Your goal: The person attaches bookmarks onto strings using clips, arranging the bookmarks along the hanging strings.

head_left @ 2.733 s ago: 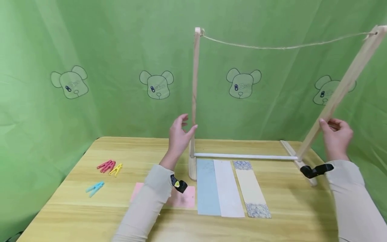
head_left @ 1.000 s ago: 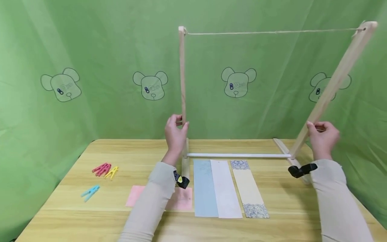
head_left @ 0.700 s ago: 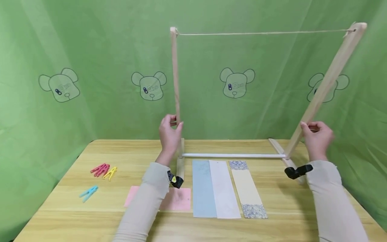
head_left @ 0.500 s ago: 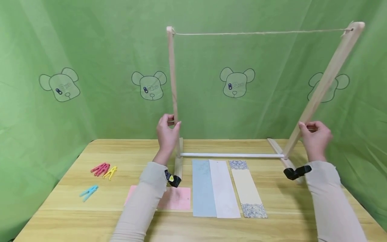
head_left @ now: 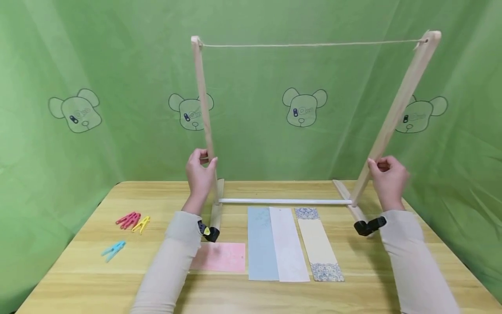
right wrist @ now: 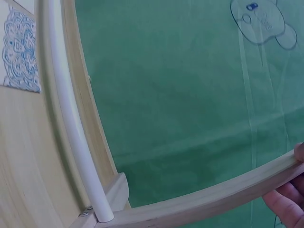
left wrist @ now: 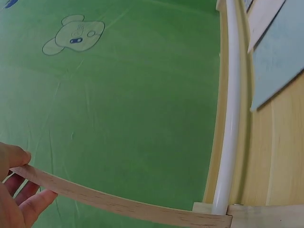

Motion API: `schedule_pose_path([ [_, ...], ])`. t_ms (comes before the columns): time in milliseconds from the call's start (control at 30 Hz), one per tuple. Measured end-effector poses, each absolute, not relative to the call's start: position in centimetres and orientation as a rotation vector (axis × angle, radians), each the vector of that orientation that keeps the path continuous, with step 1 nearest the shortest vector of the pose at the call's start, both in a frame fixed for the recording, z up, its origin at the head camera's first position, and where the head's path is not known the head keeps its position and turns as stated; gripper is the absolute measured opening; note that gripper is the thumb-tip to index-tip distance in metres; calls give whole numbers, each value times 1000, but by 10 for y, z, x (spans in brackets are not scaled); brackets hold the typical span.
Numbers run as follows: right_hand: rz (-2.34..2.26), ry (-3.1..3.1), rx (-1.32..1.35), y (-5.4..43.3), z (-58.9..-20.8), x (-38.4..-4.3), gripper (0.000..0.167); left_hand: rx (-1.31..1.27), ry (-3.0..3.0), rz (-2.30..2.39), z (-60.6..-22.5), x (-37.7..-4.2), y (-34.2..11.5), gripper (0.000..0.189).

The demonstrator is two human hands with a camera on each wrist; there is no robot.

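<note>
The left hand (head_left: 201,172), open beside the left post (head_left: 204,100) earlier, now grips it. The wooden rack (head_left: 284,201) sits further left on the table (head_left: 78,261), and its string (head_left: 310,44), slack before, is taut.

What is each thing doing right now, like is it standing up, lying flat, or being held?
left hand: grips the left post.
right hand: grips the right post.
left post: upright, slightly tilted.
right post: leaning, top to the right.
string: stretched between the post tops, nothing hung on it.
white rod: lying level between the post feet.
paper strips: flat on the table, side by side.
pink paper: flat.
clothespins: lying loose, clipped to nothing.
</note>
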State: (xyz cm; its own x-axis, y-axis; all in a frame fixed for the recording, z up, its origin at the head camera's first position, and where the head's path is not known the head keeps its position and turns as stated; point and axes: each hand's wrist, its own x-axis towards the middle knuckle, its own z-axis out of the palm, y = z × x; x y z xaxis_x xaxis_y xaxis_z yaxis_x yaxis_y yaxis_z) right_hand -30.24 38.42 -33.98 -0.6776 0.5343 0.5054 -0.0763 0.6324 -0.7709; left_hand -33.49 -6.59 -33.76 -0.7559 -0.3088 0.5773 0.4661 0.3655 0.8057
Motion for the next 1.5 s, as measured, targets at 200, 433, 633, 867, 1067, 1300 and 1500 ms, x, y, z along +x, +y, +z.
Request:
schedule_pose_path([
  [200, 994, -2112, -323, 370, -345, -304, 27, -110, -1969, -1455, -341, -334, -81, 22],
  [433, 1006, -2071, -270, 357, -347, -306, 27, -104, -1953, -1424, -339, -334, -94, 22],
  [633, 1026, -2090, -265, 344, -347, -304, 27, -72, -1962, -1400, -341, -334, -105, 22],
  [867, 1018, -2082, -223, 332, -347, -306, 28, -60, -1938, -1389, -341, -336, -117, 23],
  [1067, 1025, -2075, -198, 326, -347, -308, 27, -47, -1935, -1379, -340, -336, -124, 23],
  [1300, 1055, -2094, -173, 317, -345, -307, 28, -24, -1938, -1346, -340, -336, -132, 23],
  [1500, 1037, -2085, -161, 312, -347, -308, 26, -5, -1954, -1355, -341, -336, -137, 22],
])
